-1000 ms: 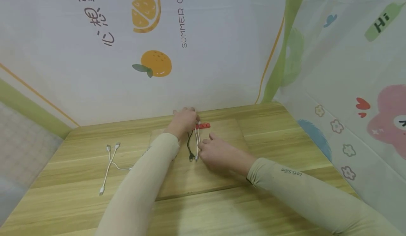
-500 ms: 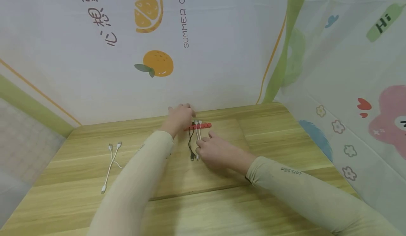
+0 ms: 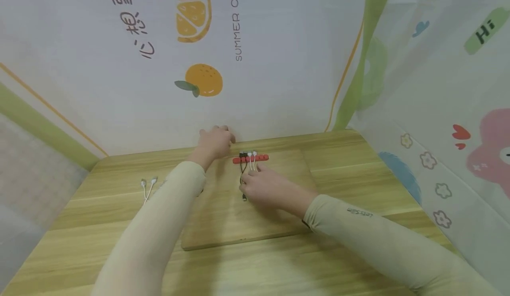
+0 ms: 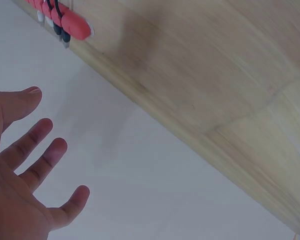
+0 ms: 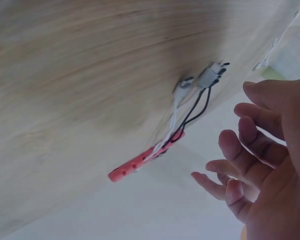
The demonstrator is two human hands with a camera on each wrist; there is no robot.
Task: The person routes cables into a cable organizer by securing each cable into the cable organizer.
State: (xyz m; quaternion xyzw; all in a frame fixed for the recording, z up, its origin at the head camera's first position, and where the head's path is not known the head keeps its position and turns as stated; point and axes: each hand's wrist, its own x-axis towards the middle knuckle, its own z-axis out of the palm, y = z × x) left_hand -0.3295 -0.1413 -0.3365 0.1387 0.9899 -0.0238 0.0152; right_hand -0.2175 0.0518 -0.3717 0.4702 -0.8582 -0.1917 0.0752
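Observation:
A red cable holder (image 3: 264, 157) lies across the far part of a wooden board (image 3: 215, 225). A black cable (image 3: 241, 165) and a white cable (image 5: 173, 117) are seated in its slots, with their near plugs (image 5: 208, 76) lying loose on the board. My left hand (image 3: 217, 142) is held off to the left beyond the holder. Its fingers are spread and hold nothing in the left wrist view. My right hand (image 3: 266, 186) hovers over the near part of the cables, hiding some of them. Its fingers are loosely bent, apart from the plugs in the right wrist view.
Another white cable (image 3: 149, 191) lies on the wooden table (image 3: 79, 229) to the left, partly hidden by my left sleeve (image 3: 159, 225). A printed white sheet (image 3: 279, 79) hangs behind the table, and another (image 3: 430, 110) closes off the right side.
My left hand has drawn away from the holder, to the left and back, uncovering the slots. My right hand has shifted slightly left over the cables. The head view has turned a little left.

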